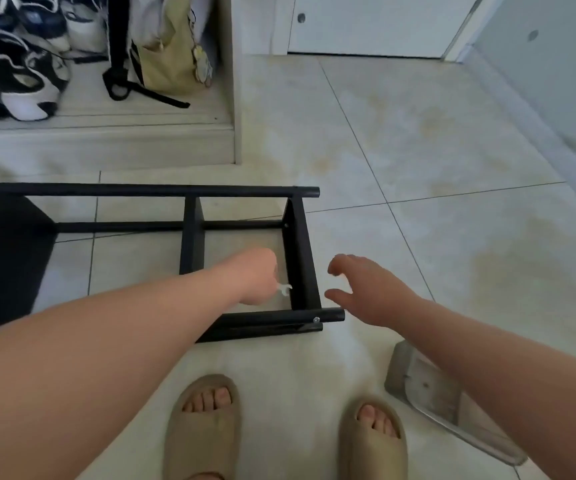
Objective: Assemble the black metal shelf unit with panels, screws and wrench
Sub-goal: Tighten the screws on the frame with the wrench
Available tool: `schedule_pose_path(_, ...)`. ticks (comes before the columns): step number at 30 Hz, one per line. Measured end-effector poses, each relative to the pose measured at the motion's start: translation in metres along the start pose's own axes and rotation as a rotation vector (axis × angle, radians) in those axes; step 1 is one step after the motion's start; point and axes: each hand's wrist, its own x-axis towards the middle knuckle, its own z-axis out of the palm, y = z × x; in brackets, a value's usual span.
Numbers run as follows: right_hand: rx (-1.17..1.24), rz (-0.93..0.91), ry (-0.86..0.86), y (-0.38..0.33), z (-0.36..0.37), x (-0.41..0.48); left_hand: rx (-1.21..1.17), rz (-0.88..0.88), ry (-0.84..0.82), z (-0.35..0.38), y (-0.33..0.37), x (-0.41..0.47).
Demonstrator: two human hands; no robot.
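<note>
The black metal shelf unit (189, 223) lies on its side on the tiled floor, its round posts running left to right. My left hand (255, 275) reaches inside the frame and grips a small silver wrench (284, 289), whose open jaw sticks out towards the right end panel (298, 258). Just right of that panel my right hand (362, 289) hovers with fingers spread and loosely bent, holding nothing. A silver screw head (316, 319) shows on the near post (328, 315) below my hands.
A clear plastic container (428, 389) lies on the floor at the lower right. My feet in beige slippers (207, 424) stand near the frame. A raised step with shoes (13, 81) and a bag (165, 46) is at the back left. White doors line the far side.
</note>
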Motion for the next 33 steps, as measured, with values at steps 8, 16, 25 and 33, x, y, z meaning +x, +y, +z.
schedule_pose_path(8, -0.412, -0.379, -0.093, 0.035, 0.049, 0.063, -0.260, -0.021, -0.167, 0.048, -0.025, 0.070)
schedule_pose_path(16, -0.524, -0.532, -0.014, 0.033, 0.059, 0.078, -0.459, 0.025, -0.226, 0.076, -0.036, 0.085)
schedule_pose_path(25, -0.488, -0.598, 0.026, 0.029, 0.066, 0.088, -0.549, 0.059, -0.278, 0.074, -0.035, 0.083)
schedule_pose_path(33, -0.435, -0.618, 0.059, 0.031, 0.070, 0.089, -0.584, 0.098, -0.260, 0.077, -0.041, 0.085)
